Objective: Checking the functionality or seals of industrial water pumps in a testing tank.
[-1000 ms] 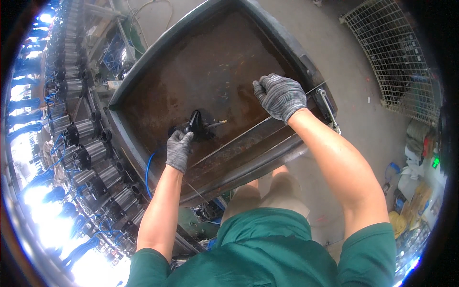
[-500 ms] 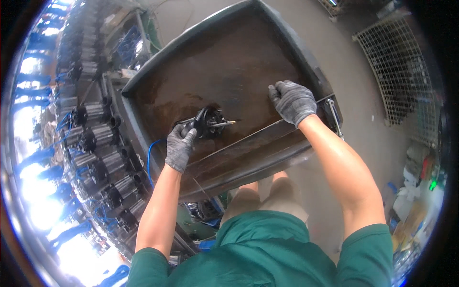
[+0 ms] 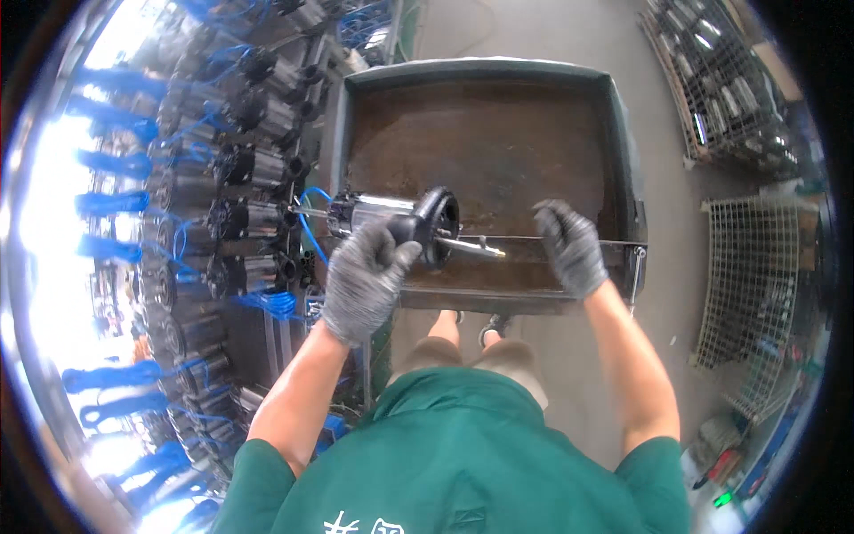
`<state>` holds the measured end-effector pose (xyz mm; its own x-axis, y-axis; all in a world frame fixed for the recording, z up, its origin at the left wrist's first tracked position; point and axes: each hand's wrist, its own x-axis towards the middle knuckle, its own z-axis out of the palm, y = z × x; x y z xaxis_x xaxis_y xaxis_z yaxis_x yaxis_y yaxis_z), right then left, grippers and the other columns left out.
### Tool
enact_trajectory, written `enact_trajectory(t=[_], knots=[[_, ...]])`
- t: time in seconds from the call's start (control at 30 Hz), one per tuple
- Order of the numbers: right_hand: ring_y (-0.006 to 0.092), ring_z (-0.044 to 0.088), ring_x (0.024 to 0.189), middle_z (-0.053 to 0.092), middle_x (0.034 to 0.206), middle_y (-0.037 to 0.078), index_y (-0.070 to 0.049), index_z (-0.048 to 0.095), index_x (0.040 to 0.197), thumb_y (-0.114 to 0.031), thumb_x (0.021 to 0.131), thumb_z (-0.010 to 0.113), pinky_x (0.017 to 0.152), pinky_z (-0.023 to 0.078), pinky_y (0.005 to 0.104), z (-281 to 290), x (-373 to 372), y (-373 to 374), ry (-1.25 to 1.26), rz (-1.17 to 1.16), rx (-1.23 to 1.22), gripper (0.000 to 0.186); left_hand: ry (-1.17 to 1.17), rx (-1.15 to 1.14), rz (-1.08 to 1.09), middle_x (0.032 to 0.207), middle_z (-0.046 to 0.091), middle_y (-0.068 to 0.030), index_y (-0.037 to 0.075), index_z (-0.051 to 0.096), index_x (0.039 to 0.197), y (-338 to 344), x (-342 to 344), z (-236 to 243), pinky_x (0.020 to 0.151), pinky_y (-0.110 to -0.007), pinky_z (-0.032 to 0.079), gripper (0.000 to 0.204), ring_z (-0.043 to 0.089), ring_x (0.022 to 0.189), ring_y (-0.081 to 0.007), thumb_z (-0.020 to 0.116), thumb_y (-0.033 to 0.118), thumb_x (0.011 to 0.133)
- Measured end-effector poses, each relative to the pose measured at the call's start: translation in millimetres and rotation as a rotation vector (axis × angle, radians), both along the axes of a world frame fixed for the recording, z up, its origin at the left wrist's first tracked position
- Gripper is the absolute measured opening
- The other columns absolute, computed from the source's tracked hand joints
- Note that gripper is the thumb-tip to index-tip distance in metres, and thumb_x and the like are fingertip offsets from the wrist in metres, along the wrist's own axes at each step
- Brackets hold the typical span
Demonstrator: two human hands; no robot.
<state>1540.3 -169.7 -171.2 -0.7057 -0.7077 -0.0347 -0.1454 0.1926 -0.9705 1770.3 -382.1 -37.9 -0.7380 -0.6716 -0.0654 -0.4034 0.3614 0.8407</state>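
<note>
My left hand (image 3: pixel 365 280), in a dark grey glove, grips a cylindrical motor unit (image 3: pixel 378 209) near its black round end. The unit has a shiny silver body, and a thin metal rod with a brass-coloured tip sticks out to the right. It is held tilted above the left near part of a tub (image 3: pixel 480 298) with a brown inside. A blue cable (image 3: pixel 311 214) curves beside the unit's left end. My right hand (image 3: pixel 574 249), gloved too, hovers over the tub's right side, fingers loosely bent, thumb apart, nothing visible in it.
Rows of similar silver-and-black motor units (image 3: pixel 253 218) with blue cable bundles (image 3: pixel 111 203) stand along the left. A thin bar (image 3: pixel 525 238) crosses the tub. Wire mesh cages (image 3: pixel 752 276) stand on the floor to the right, one holding metal parts.
The motor unit has come up higher, and its silver body now shows. My right hand has loosened from a tighter curl. The view has turned, so the tub appears squarer.
</note>
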Motion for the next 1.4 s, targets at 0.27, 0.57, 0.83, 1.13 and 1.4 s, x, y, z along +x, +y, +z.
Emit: enact_trajectory(t=[0.27,0.57,0.83,1.13,1.4], knots=[[0.0464,0.069,0.086,0.073,0.094,0.025,-0.006,0.07,0.112,-0.03,0.106,0.066,0.075,0.056,0.0484,-5,96,0,0.115,0.204,0.238,0.025,-0.029,-0.092,0.015,0.069,0.056,-0.0137,0.003,0.06,0.086,66,17,-45,0.06,-0.041,0.048,0.025,0.054,0.061,-0.0255,0.081,0.015,0.093],[0.0354,0.065,0.08,0.073,0.094,0.024,-0.003,0.071,0.113,-0.029,0.108,0.065,0.079,0.054,0.0428,-72,75,31,-0.074,0.302,0.273,0.027,-0.073,-0.087,0.037,0.071,0.06,-0.0112,0.004,0.066,0.092,101,8,-91,0.062,-0.039,0.051,0.023,0.057,0.064,-0.0228,0.085,0.017,0.09],[0.0229,0.061,0.08,0.074,0.091,0.017,-0.003,0.07,0.113,-0.03,0.108,0.066,0.08,0.053,0.0386,-59,78,30,-0.087,0.292,0.359,0.028,-0.035,-0.284,0.131,0.105,0.068,-0.0165,0.002,0.067,0.11,2,78,-87,0.091,-0.042,0.055,0.025,0.067,0.098,-0.0306,0.075,0.023,0.098],[0.0159,0.06,0.086,0.075,0.1,0.009,-0.005,0.072,0.119,-0.004,0.102,0.069,0.083,0.054,0.0325,-47,57,29,-0.093,0.513,0.472,0.018,-0.272,0.251,-0.11,0.095,0.073,-0.0114,0.002,0.07,0.112,-139,167,-157,0.086,-0.04,0.056,0.039,0.069,0.091,-0.0201,0.051,0.036,0.114],[0.0326,0.074,0.091,0.075,0.1,0.017,-0.009,0.075,0.119,-0.012,0.095,0.073,0.081,0.058,0.0432,-59,80,39,0.516,0.394,0.371,0.024,-0.261,0.319,-0.125,0.082,0.069,-0.0057,0.004,0.071,0.102,-150,167,-168,0.064,-0.034,0.059,0.044,0.066,0.075,-0.0134,0.052,0.042,0.113]])
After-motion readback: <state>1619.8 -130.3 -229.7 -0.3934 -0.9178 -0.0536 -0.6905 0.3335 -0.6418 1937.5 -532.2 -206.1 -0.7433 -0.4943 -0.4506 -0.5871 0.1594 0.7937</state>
